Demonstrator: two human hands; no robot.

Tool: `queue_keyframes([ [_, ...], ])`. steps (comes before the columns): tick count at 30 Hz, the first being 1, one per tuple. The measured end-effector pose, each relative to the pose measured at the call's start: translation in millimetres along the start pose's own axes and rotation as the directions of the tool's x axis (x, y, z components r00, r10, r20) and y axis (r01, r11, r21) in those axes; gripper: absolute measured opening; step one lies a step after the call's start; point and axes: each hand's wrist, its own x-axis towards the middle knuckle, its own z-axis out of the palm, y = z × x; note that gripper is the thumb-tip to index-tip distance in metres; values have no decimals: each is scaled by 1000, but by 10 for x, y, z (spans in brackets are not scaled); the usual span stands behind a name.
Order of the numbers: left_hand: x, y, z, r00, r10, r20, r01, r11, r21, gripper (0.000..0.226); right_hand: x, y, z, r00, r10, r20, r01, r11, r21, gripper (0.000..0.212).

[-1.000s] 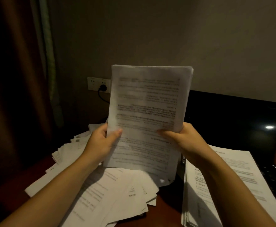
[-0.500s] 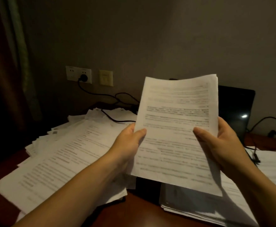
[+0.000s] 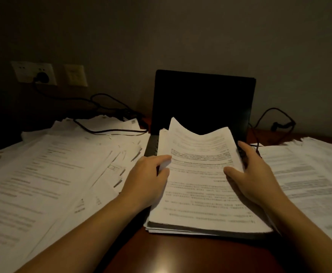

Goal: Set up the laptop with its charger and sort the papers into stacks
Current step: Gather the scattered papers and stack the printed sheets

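A thick sheaf of printed papers (image 3: 200,186) lies on the keyboard half of an open black laptop (image 3: 202,101), whose screen is dark. My left hand (image 3: 149,178) grips the sheaf's left edge with the thumb on top. My right hand (image 3: 253,174) holds the right edge, thumb across the page and fingers along the side. The sheaf's far edge sags in the middle against the screen. A black charger cable (image 3: 110,131) runs from a plug in the wall socket (image 3: 42,77) over the papers towards the laptop's left side.
A wide, loose spread of printed sheets (image 3: 43,174) covers the desk on the left. Another pile of papers (image 3: 309,174) lies on the right. A second black cable (image 3: 275,123) loops behind the laptop at the right. Bare reddish desk wood (image 3: 171,257) shows near me.
Both hands have brought the sheaf down from in front of me onto the laptop's keyboard. My view has swung right and down, so the laptop now sits in the middle.
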Motion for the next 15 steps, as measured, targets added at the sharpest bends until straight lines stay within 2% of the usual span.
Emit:
queue_keyframes([
  [5,-36,-11,-55,1000,2,-17,2,979,202,42,8,45,26,999,-28,28,34,957,-288,66],
  [9,-68,38,-86,999,-32,-26,38,961,276,47,-7,3,51,998,-8,64,36,887,-460,49],
  [12,-103,79,-100,998,-55,-14,57,962,268,45,-22,-33,73,993,40,108,26,835,-549,45],
  [15,-118,110,-105,998,-57,16,52,971,235,44,-41,-50,90,990,4,140,80,802,-592,45],
])
